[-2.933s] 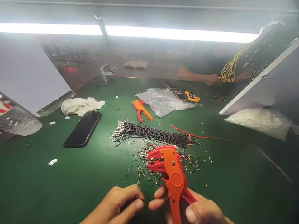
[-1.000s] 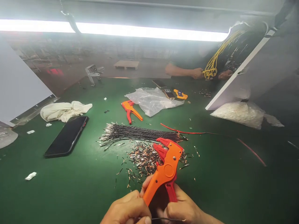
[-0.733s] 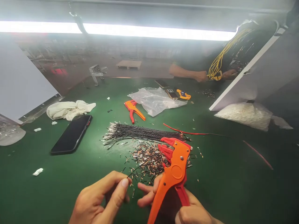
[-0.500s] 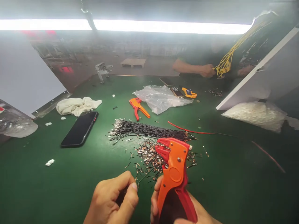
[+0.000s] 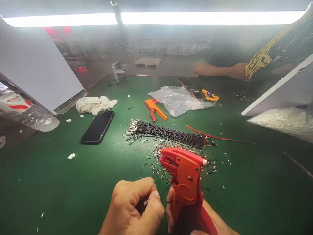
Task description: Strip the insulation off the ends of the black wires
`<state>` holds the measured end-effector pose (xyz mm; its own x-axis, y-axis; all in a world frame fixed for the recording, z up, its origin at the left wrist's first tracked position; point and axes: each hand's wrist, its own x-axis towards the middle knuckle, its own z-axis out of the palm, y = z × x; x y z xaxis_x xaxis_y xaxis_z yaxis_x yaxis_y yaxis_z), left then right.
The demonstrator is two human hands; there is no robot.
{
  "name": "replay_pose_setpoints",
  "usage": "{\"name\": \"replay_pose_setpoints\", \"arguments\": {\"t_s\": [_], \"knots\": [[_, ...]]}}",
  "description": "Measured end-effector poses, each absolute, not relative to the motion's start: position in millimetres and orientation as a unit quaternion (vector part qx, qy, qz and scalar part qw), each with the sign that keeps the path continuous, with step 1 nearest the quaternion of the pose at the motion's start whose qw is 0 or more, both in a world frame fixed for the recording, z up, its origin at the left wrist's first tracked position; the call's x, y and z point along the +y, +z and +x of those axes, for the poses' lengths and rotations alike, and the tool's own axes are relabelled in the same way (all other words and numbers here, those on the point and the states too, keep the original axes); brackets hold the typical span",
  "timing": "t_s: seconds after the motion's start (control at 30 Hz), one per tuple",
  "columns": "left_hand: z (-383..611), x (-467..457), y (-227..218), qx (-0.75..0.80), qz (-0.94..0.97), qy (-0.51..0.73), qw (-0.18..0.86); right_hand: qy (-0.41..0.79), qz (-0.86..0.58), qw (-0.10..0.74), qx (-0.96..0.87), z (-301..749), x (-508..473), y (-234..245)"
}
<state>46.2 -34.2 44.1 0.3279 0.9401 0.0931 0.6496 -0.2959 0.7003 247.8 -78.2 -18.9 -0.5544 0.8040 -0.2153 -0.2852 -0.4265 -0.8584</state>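
Observation:
My right hand [image 5: 202,222] grips the handles of an orange and red wire stripper [image 5: 187,179], held upright with its jaws facing left. My left hand [image 5: 133,209] is closed in a pinch on a thin black wire [image 5: 164,189], whose end runs up towards the stripper's jaws. Just beyond the tool lies a pile of cut wire scraps [image 5: 158,156], and behind that a bundle of black wires [image 5: 168,133] rests across the green mat [image 5: 49,182].
A black phone [image 5: 97,127], a white cloth [image 5: 94,103], a second orange stripper [image 5: 154,109], a clear plastic bag [image 5: 178,100] and a red wire [image 5: 215,137] lie further back. Another person's arm [image 5: 220,69] holds yellow wires [image 5: 259,60] at the far edge. A bag of white parts [image 5: 286,122] sits right.
The stripper has turned from leaning right to upright and come closer to me. My left hand drew apart from the right with the wire, then closed in again beside the tool.

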Motion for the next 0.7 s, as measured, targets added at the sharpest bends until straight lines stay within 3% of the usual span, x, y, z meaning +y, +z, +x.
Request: {"name": "replay_pose_setpoints", "arguments": {"t_s": [0.2,0.7], "knots": [[50.1,-38.6,41.6,0.514,0.729,0.262,0.368,0.811,-0.296,0.323,-0.388,234.8,-60.9,-6.7],[54.4,-40.2,40.7,0.513,0.717,0.290,0.373,0.814,-0.315,0.371,-0.317,239.6,-80.9,-20.5]]}}
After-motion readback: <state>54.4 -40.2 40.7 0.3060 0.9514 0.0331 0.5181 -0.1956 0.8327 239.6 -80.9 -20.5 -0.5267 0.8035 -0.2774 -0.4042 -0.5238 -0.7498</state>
